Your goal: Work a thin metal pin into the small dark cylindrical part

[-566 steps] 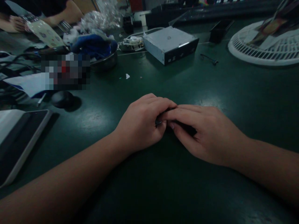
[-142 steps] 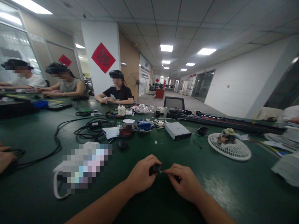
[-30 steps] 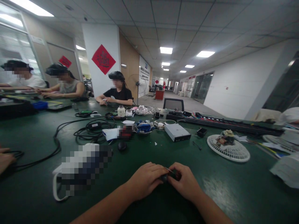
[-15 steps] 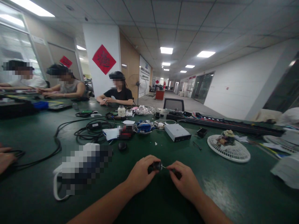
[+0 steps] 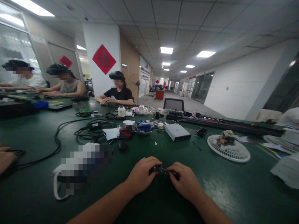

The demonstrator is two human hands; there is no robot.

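My left hand [image 5: 143, 175] and my right hand [image 5: 184, 179] meet low in the view, above the dark green table [image 5: 224, 193]. My left fingers are closed on a small black part [image 5: 157, 169]. A thin metal pin [image 5: 164, 170] runs from it toward my right hand. My right fingers pinch a small dark piece [image 5: 176, 176], partly hidden by them. The parts are too small to identify exactly.
A silver metal drive box [image 5: 177, 133] and a white round fan guard [image 5: 227, 152] stand ahead. Black cables [image 5: 93, 132], a computer mouse [image 5: 122, 146] and a metal bowl [image 5: 143, 130] lie left of it. A co-worker's hand [image 5: 6, 158] rests at the left edge.
My hands have moved closer together since the frame half a second ago. The small black part now sits nearer my right hand, and the metal pin is shorter in view.
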